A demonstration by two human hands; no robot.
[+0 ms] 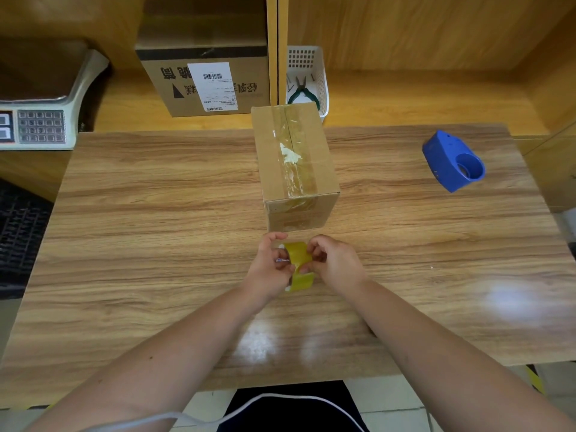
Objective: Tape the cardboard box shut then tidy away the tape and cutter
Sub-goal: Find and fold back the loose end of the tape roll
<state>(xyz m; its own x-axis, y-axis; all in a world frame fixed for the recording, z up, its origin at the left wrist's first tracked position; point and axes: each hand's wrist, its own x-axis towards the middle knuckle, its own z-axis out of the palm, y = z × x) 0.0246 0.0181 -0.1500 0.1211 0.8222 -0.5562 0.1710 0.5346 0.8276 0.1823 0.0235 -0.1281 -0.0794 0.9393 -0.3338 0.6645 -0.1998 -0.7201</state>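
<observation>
A small cardboard box (296, 169) stands in the middle of the wooden table (156, 229), its flaps closed, with a strip of clear yellowish tape along its top seam and down its near face. Just in front of the box, both hands hold a roll of yellowish tape (299, 266) above the table. My left hand (271, 266) grips the roll's left side. My right hand (333, 263) pinches it at the right, fingers curled on the tape. A blue plastic tape cutter (453, 160) lies apart at the table's far right.
A larger labelled cardboard box (205, 79) sits on the shelf behind. A white basket (322, 85) with green-handled pliers stands to its right. A weighing scale (40, 120) is at the far left. A black crate (18, 238) lies left of the table.
</observation>
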